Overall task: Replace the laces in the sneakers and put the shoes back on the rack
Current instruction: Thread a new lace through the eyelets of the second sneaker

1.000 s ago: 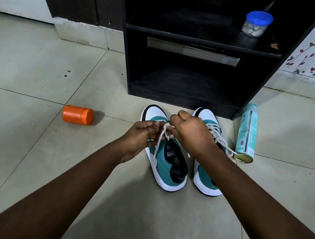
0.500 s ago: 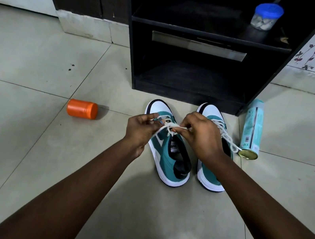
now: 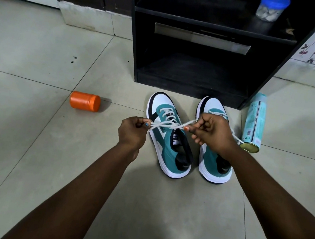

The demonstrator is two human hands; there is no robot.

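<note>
White lace (image 3: 169, 124) ran taut across the left sneaker (image 3: 168, 135), a knot at mid-span. Left hand (image 3: 131, 131) pinched its 9 o'clock end, right hand (image 3: 212, 131) its 3 o'clock end. Tightening appeared to require outward pulls; rack (image 3: 189, 83) stood at 12 o'clock.

Left grip (image 3: 132, 130) pinching, right grip (image 3: 211, 132) pinching, arms extended.

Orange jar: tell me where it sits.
In the head view, the orange jar lies on its side on the floor, left of the sneakers, apart from them.
</note>
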